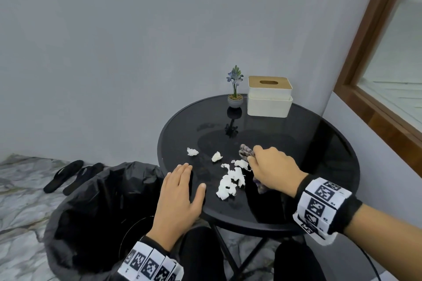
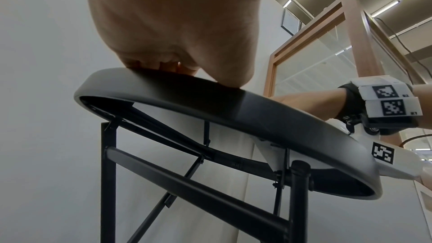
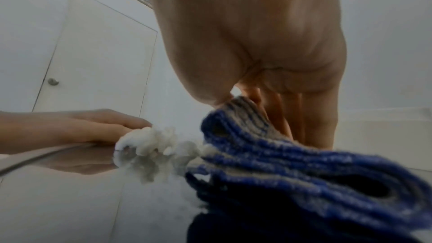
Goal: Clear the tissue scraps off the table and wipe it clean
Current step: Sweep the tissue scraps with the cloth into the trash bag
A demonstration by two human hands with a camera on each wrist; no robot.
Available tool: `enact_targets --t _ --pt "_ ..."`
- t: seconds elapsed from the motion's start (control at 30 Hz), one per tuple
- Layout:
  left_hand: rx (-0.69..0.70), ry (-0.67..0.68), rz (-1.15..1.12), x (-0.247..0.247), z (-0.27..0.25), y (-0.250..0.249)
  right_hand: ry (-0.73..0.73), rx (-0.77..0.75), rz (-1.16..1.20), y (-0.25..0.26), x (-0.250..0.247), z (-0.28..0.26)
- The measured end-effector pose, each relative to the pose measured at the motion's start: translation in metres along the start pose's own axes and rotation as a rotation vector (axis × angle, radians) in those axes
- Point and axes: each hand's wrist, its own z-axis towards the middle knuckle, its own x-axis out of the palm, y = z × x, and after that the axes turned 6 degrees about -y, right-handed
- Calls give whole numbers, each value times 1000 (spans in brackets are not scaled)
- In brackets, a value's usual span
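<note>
Tissue scraps (image 1: 230,180) heaped mid-counter (image 1: 319,143), right hand (image 1: 274,171) clenched on striped cloth (image 1: 245,151) behind them, left hand (image 1: 180,198) flat at near rim; risk: hasty sweep overshooting bin bag (image 1: 91,201), scattering scraps.

Two small tissue scraps (image 1: 192,151); one large tissue heap (image 1: 231,180); one cloth (image 1: 246,151); two slippers (image 1: 64,175)

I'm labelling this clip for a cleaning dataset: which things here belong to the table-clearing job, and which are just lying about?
Part of the job:
- tissue scraps
- striped cloth, gripped by the right hand
- left hand, flat at the table edge
- black table
- bin with black liner

Just lying about:
- tissue box
- small potted plant
- black slippers
</note>
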Motion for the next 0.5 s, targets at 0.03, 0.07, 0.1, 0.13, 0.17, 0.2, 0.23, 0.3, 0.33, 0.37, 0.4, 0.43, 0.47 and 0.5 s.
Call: enact_targets --t 0.03,0.07,0.1,0.13,0.17,0.2,0.23,0.3,0.33,0.37,0.4,0.43,0.47,0.5 --pt "1 1 3 0 0 0 -3 -6 -34 1 1 0" --pt "2 -1 2 0 -1 0 -13 -11 -71 2 1 -1" --pt "4 -3 -1 0 -2 0 -25 -16 -93 2 2 -1" --pt "8 -1 -5 0 -2 0 -24 -23 -83 0 4 -2" --pt "12 4 -8 0 -3 0 0 -31 -30 -3 6 -4" --pt "14 7 -12 0 -3 1 41 -39 39 -6 8 -7" --pt "16 6 -17 1 -4 2 85 -47 94 -9 10 -12" --pt "18 -1 -22 2 -4 3 102 -90 85 -13 13 -20" --pt "21 -7 -17 3 -5 3 78 -111 36 -13 14 -23" --pt "25 -13 -7 5 -6 2 52 -115 -14 -12 15 -25" --pt "27 -18 4 6 -7 2 36 -115 -52 -8 15 -26" --pt "27 -20 12 7 -7 1 34 -108 -82 -1 14 -26" --pt "25 -20 17 8 -8 0 44 -101 -104 7 13 -26" --pt "22 -20 19 9 -8 0 53 -97 -115 17 11 -25"
